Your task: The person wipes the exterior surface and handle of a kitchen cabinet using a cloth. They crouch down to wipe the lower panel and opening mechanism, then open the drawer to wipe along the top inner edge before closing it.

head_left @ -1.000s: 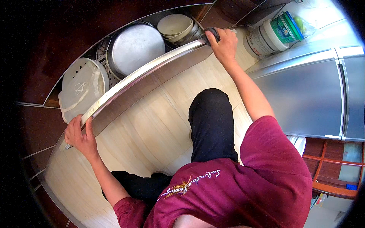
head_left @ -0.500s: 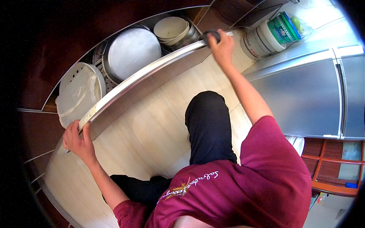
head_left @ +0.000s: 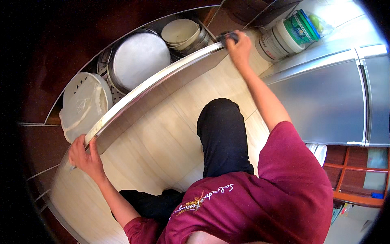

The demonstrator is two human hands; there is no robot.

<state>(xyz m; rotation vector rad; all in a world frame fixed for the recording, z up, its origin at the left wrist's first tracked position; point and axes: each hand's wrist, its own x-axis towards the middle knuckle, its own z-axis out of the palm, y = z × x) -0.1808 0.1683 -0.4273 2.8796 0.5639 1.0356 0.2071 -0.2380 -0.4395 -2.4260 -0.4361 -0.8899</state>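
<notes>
A wide pulled-out drawer (head_left: 158, 81) stands low in front of me, its pale top edge running between my hands. My left hand (head_left: 86, 158) grips the left end of the drawer front, thumb on the near side and fingers over the rim. At the right end, my right hand (head_left: 239, 45) is closed round a bunched dark grey cloth (head_left: 230, 38), held against the top edge. Inside the drawer are a round metal pot (head_left: 141, 60), stacked cream bowls (head_left: 180, 32) and a white perforated round piece (head_left: 81, 91) with pale cloth or plastic over it.
Stacked buckets (head_left: 276, 42) with a green tub (head_left: 300, 27) on top stand at the far right. A silver fridge (head_left: 321, 99) is on the right, beside reddish wooden shelving (head_left: 349, 173). My bent knee (head_left: 223, 130) is over the tiled floor (head_left: 162, 134), close to the drawer.
My right hand and the dark cloth have shifted slightly right along the drawer's top edge. The left hand keeps its hold at the other end.
</notes>
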